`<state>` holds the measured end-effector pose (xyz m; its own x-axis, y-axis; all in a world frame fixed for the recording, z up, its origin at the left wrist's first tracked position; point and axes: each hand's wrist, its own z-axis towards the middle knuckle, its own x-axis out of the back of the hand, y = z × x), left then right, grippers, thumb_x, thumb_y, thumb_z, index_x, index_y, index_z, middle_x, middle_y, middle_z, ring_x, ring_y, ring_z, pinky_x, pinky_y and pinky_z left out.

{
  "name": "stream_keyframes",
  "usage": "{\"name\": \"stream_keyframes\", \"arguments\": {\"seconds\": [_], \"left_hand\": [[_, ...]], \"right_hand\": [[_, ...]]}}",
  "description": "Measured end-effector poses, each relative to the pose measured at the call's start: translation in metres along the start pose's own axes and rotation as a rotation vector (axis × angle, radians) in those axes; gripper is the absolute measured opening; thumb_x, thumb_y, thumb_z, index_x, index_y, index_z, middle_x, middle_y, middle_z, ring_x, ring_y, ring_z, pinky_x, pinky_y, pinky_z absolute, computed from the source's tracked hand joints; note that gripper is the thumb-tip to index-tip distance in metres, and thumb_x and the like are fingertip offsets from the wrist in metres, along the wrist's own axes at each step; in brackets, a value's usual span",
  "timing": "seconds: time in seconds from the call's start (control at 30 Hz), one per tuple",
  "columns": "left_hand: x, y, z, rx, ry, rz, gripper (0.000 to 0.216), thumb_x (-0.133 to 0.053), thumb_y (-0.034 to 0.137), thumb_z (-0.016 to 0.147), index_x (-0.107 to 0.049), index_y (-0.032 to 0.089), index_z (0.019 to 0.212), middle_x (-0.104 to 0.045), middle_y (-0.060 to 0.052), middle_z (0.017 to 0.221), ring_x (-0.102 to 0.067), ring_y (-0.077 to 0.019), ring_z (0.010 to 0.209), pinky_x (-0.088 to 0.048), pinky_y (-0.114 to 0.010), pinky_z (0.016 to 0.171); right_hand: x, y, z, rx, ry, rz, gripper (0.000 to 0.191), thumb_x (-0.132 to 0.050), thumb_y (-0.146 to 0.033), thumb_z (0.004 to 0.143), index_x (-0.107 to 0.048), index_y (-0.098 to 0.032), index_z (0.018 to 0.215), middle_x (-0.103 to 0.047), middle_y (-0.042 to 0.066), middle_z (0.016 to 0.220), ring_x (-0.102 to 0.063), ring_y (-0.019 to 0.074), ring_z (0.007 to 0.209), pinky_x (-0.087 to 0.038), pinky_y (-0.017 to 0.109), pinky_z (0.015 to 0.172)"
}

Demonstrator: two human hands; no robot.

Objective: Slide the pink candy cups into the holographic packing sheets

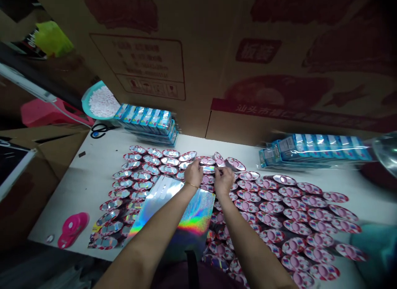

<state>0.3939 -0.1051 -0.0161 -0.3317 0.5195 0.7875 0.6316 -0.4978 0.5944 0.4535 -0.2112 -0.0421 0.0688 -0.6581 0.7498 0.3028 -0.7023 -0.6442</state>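
Note:
Both my hands reach to the far middle of a white table (93,173) covered with several rows of oval holographic cards. My left hand (193,173), with a thin bracelet at the wrist, has its fingers pinched on a shiny oval card (208,169). My right hand (223,179) is closed beside it, fingertips on a small pink oval card (219,159). Cards on the left (139,175) look silvery; cards on the right (291,206) show pink faces. A holographic sheet (173,210) lies under my left forearm.
Blue packaged boxes are stacked at the back left (145,119) and back right (313,150). Large cardboard cartons (217,53) wall off the rear. A teal bowl of white pellets (101,100), black scissors (101,130) and a pink tape dispenser (72,227) lie along the left side.

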Motion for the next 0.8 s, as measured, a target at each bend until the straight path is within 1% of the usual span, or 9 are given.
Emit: {"name": "stream_keyframes", "arguments": {"seconds": [0.2, 0.3, 0.4, 0.47, 0.53, 0.6, 0.67, 0.73, 0.8], "left_hand": [[-0.003, 0.005, -0.002, 0.011, -0.038, 0.080, 0.023, -0.046, 0.018, 0.077, -0.055, 0.019, 0.098, -0.062, -0.006, 0.082, -0.057, -0.0198, 0.083, -0.041, -0.029, 0.074], [-0.001, 0.006, -0.002, -0.014, -0.027, 0.095, 0.029, -0.046, 0.017, 0.077, -0.050, 0.016, 0.105, -0.058, -0.011, 0.097, -0.057, -0.0214, 0.089, -0.041, -0.030, 0.076], [0.003, 0.002, -0.003, 0.033, -0.012, 0.101, 0.033, -0.050, 0.019, 0.075, -0.048, 0.016, 0.108, -0.050, -0.014, 0.110, -0.057, -0.0214, 0.088, -0.041, -0.031, 0.075], [0.007, -0.003, -0.004, 0.085, 0.000, 0.088, 0.029, -0.051, 0.022, 0.075, -0.050, 0.016, 0.104, -0.052, -0.013, 0.105, -0.056, -0.0214, 0.086, -0.042, -0.031, 0.075], [0.013, -0.011, -0.005, 0.093, 0.031, 0.048, 0.027, -0.052, 0.021, 0.075, -0.051, 0.015, 0.101, -0.055, -0.011, 0.097, -0.055, -0.0209, 0.086, -0.042, -0.031, 0.076], [0.024, -0.023, -0.009, 0.048, 0.080, -0.009, 0.028, -0.051, 0.019, 0.074, -0.052, 0.015, 0.102, -0.055, -0.008, 0.094, -0.054, -0.0190, 0.086, -0.042, -0.030, 0.077], [0.042, -0.041, -0.014, -0.028, 0.103, -0.048, 0.026, -0.047, 0.019, 0.077, -0.053, 0.017, 0.102, -0.055, -0.006, 0.093, -0.054, -0.0165, 0.085, -0.041, -0.028, 0.078], [0.066, -0.064, -0.022, -0.112, 0.047, -0.025, 0.024, -0.049, 0.023, 0.078, -0.056, 0.019, 0.100, -0.055, -0.006, 0.095, -0.052, -0.0166, 0.089, -0.040, -0.028, 0.081], [0.089, -0.087, -0.031, -0.173, -0.059, 0.067, 0.030, -0.057, 0.028, 0.073, -0.057, 0.021, 0.102, -0.054, -0.006, 0.103, -0.049, -0.0199, 0.098, -0.037, -0.032, 0.086]], "right_hand": [[0.005, -0.003, 0.005, -0.044, -0.057, -0.080, 0.017, -0.047, -0.029, 0.076, -0.060, -0.018, 0.073, -0.056, 0.008, 0.082, -0.045, 0.0233, 0.083, -0.029, 0.035, 0.074], [0.011, -0.009, 0.012, -0.090, -0.113, -0.131, 0.013, -0.051, -0.026, 0.073, -0.059, -0.017, 0.078, -0.057, 0.008, 0.082, -0.047, 0.0230, 0.080, -0.029, 0.034, 0.072], [0.015, -0.013, 0.018, -0.073, -0.183, -0.174, 0.011, -0.052, -0.024, 0.071, -0.059, -0.017, 0.078, -0.058, 0.007, 0.081, -0.048, 0.0219, 0.078, -0.030, 0.032, 0.069], [0.015, -0.013, 0.022, -0.055, -0.200, -0.181, 0.011, -0.054, -0.025, 0.070, -0.060, -0.018, 0.077, -0.058, 0.006, 0.080, -0.049, 0.0211, 0.077, -0.029, 0.031, 0.067], [0.015, -0.011, 0.026, -0.020, -0.219, -0.199, 0.012, -0.057, -0.028, 0.069, -0.060, -0.019, 0.075, -0.058, 0.006, 0.079, -0.049, 0.0209, 0.076, -0.029, 0.031, 0.066], [0.017, -0.009, 0.028, 0.038, -0.242, -0.227, 0.012, -0.058, -0.030, 0.069, -0.061, -0.019, 0.072, -0.058, 0.006, 0.079, -0.048, 0.0207, 0.076, -0.029, 0.031, 0.066], [0.020, -0.010, 0.027, 0.104, -0.232, -0.225, 0.012, -0.056, -0.030, 0.071, -0.062, -0.019, 0.073, -0.058, 0.006, 0.079, -0.048, 0.0205, 0.077, -0.029, 0.031, 0.068], [0.022, -0.016, 0.019, 0.210, -0.229, -0.159, 0.014, -0.053, -0.029, 0.075, -0.063, -0.019, 0.079, -0.058, 0.005, 0.082, -0.048, 0.0202, 0.080, -0.030, 0.031, 0.070], [0.020, -0.029, 0.003, 0.379, -0.322, -0.051, 0.017, -0.050, -0.028, 0.079, -0.063, -0.020, 0.085, -0.058, 0.005, 0.087, -0.048, 0.0193, 0.083, -0.032, 0.030, 0.073]]}}
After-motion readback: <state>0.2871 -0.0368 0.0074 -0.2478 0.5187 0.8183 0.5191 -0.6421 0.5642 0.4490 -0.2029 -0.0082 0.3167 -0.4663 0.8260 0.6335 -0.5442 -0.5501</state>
